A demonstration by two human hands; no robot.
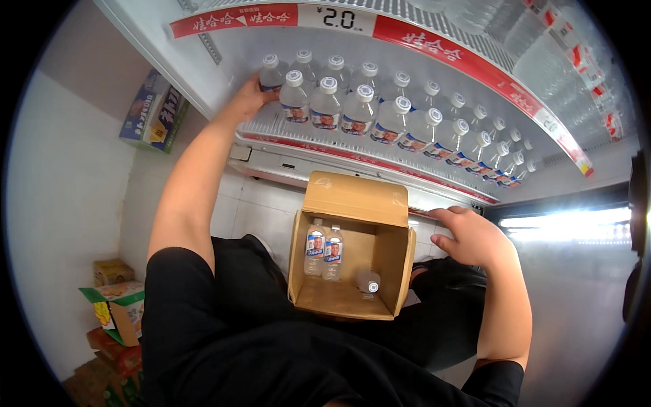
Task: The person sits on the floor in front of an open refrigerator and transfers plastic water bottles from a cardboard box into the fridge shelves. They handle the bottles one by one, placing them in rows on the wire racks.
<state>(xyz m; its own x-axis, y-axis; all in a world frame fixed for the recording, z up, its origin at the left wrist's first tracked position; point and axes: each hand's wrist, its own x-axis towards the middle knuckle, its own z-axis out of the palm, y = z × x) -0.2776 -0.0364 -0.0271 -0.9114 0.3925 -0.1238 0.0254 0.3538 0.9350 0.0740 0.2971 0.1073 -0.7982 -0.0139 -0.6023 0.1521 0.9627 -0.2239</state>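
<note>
My left hand (257, 96) is around a clear plastic water bottle (271, 75) with a white cap, at the left end of the lower refrigerator shelf. Beside it stand two long rows of matching bottles (325, 102), upright, with blue and white labels. Below, in front of my body, an open cardboard box (356, 198) holds two bottles (324, 252) side by side at its left and a third bottle (370, 281) at its lower right, cap towards me. My right hand (460, 234) holds nothing, fingers apart, right of the box near the refrigerator's bottom front edge.
Above the bottles runs an upper wire shelf with a curved red price strip (432, 43); more bottles lie at its right. A printed carton (152, 114) stands left of the refrigerator. Other cartons (122, 310) are stacked at lower left. At right is a bright, reflective panel (564, 285).
</note>
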